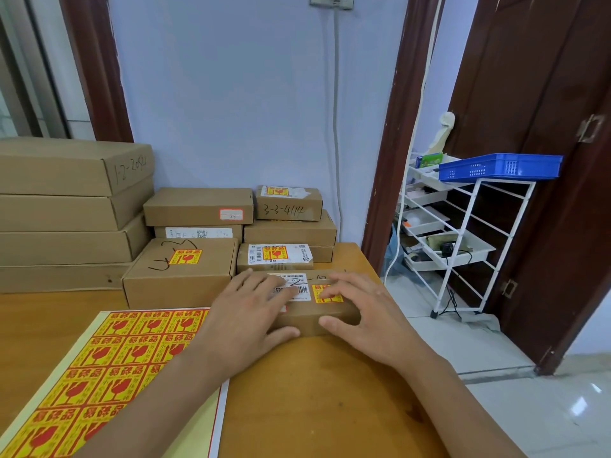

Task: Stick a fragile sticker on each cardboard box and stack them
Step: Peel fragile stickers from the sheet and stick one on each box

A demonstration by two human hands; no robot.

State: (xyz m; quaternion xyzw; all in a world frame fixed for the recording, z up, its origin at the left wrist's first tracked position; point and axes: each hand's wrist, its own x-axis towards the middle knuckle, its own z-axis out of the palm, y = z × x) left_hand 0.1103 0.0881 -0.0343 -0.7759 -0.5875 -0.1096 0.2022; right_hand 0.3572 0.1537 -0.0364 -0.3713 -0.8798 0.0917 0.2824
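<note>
Cardboard box (pixel 317 317) sits near the table's (pixel 297 391) right edge, left hand (pixel 246 320) and right hand (pixel 367 317) flat on it, fingers spread, right fingertips (pixel 325 297) pressing the yellow sticker (pixel 319 289).

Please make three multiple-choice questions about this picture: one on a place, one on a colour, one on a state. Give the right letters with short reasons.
1. Where does the sheet of yellow-and-red fragile stickers lie?
A. left on the wooden table
B. on the white wire rack
C. on the floor

2. What colour is the plastic crate on the rack?
A. green
B. blue
C. red

3. The small brown cardboard box under both hands is:
A. open
B. closed, stickered
C. crushed

Answers: 1 A, the sheet lies at the near left of the table. 2 B, plainly blue. 3 B, flaps shut, sticker under the right hand; the left hand rests on the label.
</note>
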